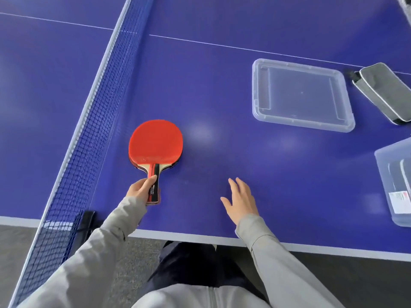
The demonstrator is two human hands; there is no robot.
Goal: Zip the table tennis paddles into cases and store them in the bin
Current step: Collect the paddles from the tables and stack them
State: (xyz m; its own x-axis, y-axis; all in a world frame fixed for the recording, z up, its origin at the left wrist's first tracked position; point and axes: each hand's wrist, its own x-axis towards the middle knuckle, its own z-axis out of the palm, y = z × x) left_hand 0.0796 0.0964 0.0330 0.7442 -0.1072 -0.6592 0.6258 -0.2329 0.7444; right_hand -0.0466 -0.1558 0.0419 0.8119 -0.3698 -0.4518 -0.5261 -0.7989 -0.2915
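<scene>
A red-faced paddle (155, 143) lies on the blue table close to the net, and the dark edge of what looks like a second paddle shows under it. My left hand (142, 188) grips its handle from the left. My right hand (241, 200) hovers open over bare table to the right, fingers spread and holding nothing. A grey zip case (383, 91) lies at the far right edge. The clear bin (387, 174) stands at the right edge, mostly cut off, with a labelled item inside.
A clear plastic lid (300, 94) lies flat between the paddle and the grey case. The blue net (93, 121) runs diagonally along the left. The table's near edge (189, 236) is just in front of my body. A net clamp (87, 221) sits at the corner.
</scene>
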